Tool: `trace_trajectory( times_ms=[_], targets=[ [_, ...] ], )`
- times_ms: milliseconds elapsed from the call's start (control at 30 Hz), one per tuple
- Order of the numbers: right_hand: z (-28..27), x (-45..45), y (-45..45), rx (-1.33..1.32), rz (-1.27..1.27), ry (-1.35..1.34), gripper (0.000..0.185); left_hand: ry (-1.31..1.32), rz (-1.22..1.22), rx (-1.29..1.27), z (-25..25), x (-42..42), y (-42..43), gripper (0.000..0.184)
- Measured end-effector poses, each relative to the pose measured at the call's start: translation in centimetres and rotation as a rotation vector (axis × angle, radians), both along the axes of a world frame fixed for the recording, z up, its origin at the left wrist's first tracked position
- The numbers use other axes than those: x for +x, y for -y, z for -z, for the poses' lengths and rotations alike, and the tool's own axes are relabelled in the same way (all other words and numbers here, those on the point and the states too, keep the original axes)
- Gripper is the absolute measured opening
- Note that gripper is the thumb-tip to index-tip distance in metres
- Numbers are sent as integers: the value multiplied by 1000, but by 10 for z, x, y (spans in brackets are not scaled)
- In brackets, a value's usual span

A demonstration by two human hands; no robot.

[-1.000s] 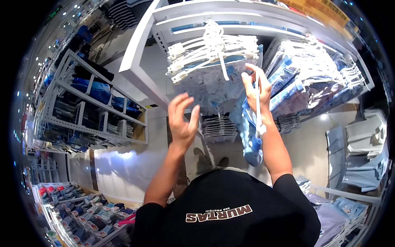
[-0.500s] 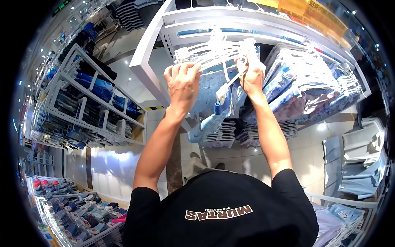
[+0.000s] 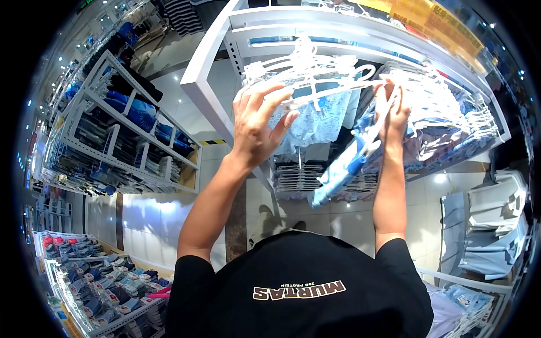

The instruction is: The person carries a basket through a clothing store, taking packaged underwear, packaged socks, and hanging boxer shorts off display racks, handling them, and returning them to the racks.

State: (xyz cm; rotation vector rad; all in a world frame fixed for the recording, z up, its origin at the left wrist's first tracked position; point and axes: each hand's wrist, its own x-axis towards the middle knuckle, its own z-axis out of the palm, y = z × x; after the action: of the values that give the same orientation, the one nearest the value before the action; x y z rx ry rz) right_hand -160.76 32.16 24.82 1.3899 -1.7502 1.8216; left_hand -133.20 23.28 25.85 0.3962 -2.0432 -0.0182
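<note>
My right hand (image 3: 393,112) is closed on a white clothes hanger (image 3: 344,88), whose bar stretches left toward my other hand. A blue garment (image 3: 345,169) hangs at a slant below the right hand, partly blurred. My left hand (image 3: 256,121) is beside the left end of that bar, thumb and fingers apart; whether a fingertip touches the bar I cannot tell. Behind it, pale blue patterned clothes (image 3: 327,121) hang from several white hangers (image 3: 270,69) on the rack.
The white rack's frame (image 3: 205,62) rises on the left of these clothes. More blue and pinkish clothes on hangers (image 3: 431,121) crowd its right side. Stacked hangers (image 3: 296,179) show lower down. Another clothes rack (image 3: 132,160) stands left, and a bin of folded items (image 3: 112,287) lower left.
My right hand has moved right, carrying the hanger and blue garment away from the other hangers. My left hand has shifted slightly right, its thumb now spread from the fingers.
</note>
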Motion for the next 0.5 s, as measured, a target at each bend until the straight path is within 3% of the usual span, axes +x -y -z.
trace_trajectory(
  times_ms=[33,267,400,500],
  targets=[
    [-4,-5,-3,-31,-64,120,21,-11,15,-10,-1,-1,-1,31],
    [-17,-7,-11,54,83,-9,17,-130,89,29,-24,-9,-12,22],
    [-15,9,-21,215,16,-133,12,-187,127,235,-6,-10,-5,20],
    [-14,18,-29,159,-28,-207,13,-241,181,314,-7,-9,-10,19]
  ],
)
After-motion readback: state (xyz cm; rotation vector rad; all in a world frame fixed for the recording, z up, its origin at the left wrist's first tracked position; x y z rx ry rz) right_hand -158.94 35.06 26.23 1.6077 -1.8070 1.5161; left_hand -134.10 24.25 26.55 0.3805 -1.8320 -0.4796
